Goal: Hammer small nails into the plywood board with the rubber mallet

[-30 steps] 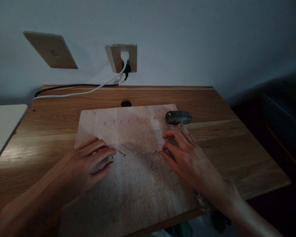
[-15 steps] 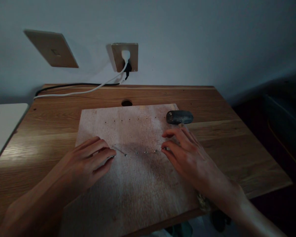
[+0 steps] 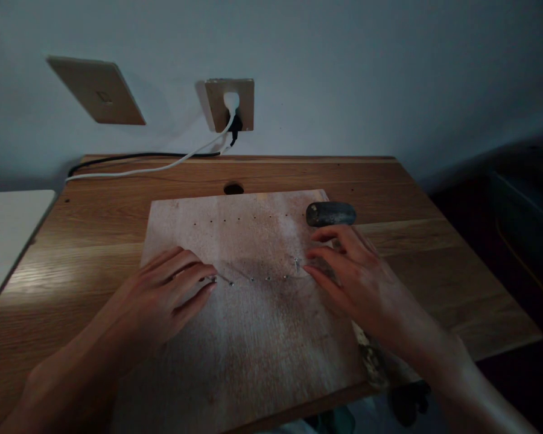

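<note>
On the wooden board (image 3: 235, 349) my left hand (image 3: 163, 295) has its thumb and forefinger closed round a small metal nail (image 3: 214, 278), only its tip showing. To the right, my right hand (image 3: 357, 271) holds nothing; its fingers are apart and slightly curled. A thin nail (image 3: 297, 265) stands upright in the board just beyond those fingertips. Between the hands runs a row of small shiny metal points (image 3: 252, 279). A hammer lies under my right hand, its dark head (image 3: 330, 214) at the board's far right corner and its worn handle (image 3: 371, 361) partly hidden.
The board rests on a wooden desk (image 3: 434, 271) with a cable hole (image 3: 233, 188) near the wall. A white and a black cable (image 3: 131, 173) run from the wall socket (image 3: 230, 105). Small holes (image 3: 239, 219) line the board's far part. A white surface (image 3: 13, 235) stands left.
My right hand has drawn back to the right and opened, leaving the upright nail in view. The left hand has barely moved, still pinching.
</note>
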A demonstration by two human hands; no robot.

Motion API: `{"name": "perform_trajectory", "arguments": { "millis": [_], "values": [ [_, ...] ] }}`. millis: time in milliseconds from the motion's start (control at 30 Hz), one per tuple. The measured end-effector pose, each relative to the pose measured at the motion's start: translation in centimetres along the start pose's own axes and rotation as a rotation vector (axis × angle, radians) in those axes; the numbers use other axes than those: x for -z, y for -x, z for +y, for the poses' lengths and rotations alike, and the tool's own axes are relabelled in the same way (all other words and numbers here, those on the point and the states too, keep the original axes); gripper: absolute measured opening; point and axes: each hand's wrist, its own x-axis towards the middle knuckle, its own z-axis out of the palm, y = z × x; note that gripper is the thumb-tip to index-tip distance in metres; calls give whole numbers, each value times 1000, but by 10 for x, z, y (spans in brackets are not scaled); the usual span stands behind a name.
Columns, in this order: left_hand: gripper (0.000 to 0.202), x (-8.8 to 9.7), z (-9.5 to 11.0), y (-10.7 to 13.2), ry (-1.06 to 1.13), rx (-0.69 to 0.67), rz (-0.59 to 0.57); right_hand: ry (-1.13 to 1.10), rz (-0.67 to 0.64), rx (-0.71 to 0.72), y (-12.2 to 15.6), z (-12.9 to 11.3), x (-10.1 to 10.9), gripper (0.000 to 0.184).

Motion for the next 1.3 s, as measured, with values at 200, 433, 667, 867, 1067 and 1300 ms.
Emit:
{"name": "perform_trajectory", "arguments": {
  "millis": [200,433,667,867,1067,1300],
  "values": [
    [13,-10,10,-5,-40,-69,70,161,-58,8,6,2,7,9],
    [15,-16,19,-12,-12,-93,64,171,-86,39,5,0,4,14],
    [17,-17,16,-11,-31,-58,20,49,-112,69,3,-3,12,12],
    [11,-6,26,-19,5,16,116,3,-104,45,-1,-2,2,12],
    [11,-10,27,-20,-16,20,82,-41,-68,79,-7,-15,0,7],
    [17,-22,29,-21,-65,-18,23,17,-99,137,-14,-23,-6,9]
  ]
}}
